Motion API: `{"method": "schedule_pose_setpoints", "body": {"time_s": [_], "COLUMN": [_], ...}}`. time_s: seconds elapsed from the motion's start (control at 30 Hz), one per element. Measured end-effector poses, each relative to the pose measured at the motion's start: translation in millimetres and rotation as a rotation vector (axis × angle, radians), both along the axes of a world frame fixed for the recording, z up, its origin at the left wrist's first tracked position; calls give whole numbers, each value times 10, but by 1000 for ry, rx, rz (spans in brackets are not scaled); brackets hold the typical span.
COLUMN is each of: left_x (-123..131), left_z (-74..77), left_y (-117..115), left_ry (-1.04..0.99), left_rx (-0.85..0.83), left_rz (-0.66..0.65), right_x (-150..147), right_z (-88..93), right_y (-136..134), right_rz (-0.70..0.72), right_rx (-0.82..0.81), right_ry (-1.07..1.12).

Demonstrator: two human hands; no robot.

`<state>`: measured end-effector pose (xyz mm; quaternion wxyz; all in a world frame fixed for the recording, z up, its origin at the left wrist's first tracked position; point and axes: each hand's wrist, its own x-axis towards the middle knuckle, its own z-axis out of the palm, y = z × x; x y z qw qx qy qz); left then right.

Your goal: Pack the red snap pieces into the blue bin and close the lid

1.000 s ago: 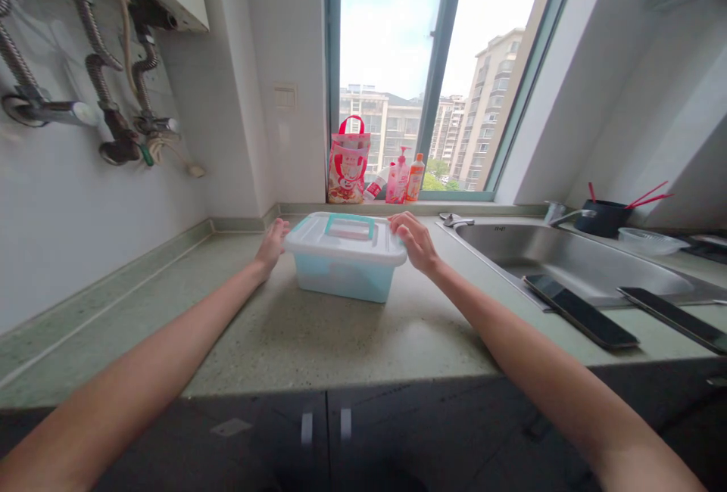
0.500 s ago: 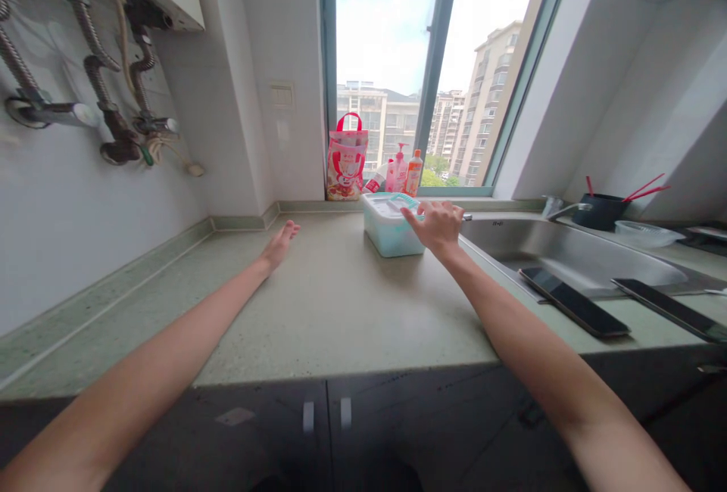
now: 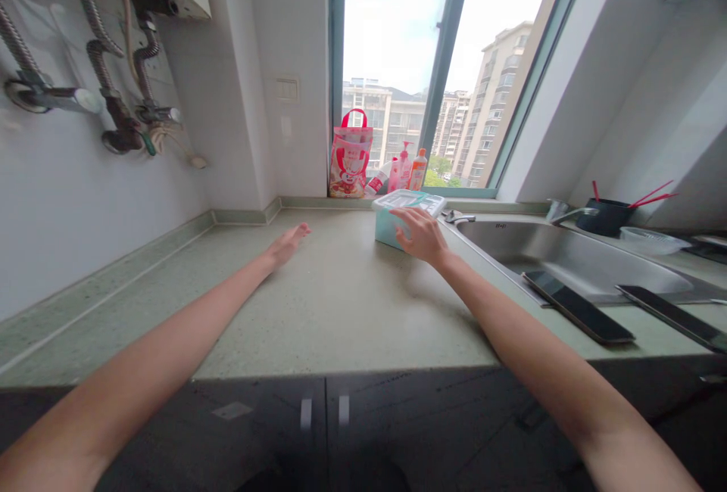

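Note:
A pale turquoise plastic box [image 3: 386, 228] with a whitish lid [image 3: 412, 200] stands on the counter below the window. My right hand [image 3: 423, 237] is at its near side, fingers stretched to the left across the front wall and partly hiding it. Whether the fingertips touch the box I cannot tell. My left hand [image 3: 287, 244] is over the counter to the left of the box, fingers extended and holding nothing. A gap of bare counter separates it from the box.
A steel sink [image 3: 545, 250] with a faucet [image 3: 568, 213] lies to the right, two dark phones [image 3: 576, 306] [image 3: 670, 314] by its near edge. A red-handled bag [image 3: 351, 163] and bottles [image 3: 417, 170] stand at the window. Pipes [image 3: 99, 60] hang on the left wall.
The box now sits turned and slightly farther back. My right hand has come off its right top corner to its front. My left hand has shifted slightly right in view.

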<state>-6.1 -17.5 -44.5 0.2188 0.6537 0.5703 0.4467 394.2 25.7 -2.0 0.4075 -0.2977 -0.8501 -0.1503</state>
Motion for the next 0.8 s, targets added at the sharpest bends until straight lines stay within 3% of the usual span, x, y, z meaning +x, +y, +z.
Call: {"method": "schedule_pose_setpoints", "body": {"time_s": [0.2,0.47,0.63,0.8], "left_x": [36,12,13,6], "left_z": [40,-19,-21,-10], "left_y": [-64,-50,-47,-35], "left_ry": [33,51,138,168], "left_rx": [-12,-12,-16,5], "left_rz": [-6,-35,-57,-61], "right_x": [-96,51,253,568], "right_z": [-20,-46,-69,-65], "right_y": [60,172,299,459], "right_rz": [-131,-246,-252,-414], "right_rx": [16,32,44,-22], "right_ry": [-91,-99,5,217]}}
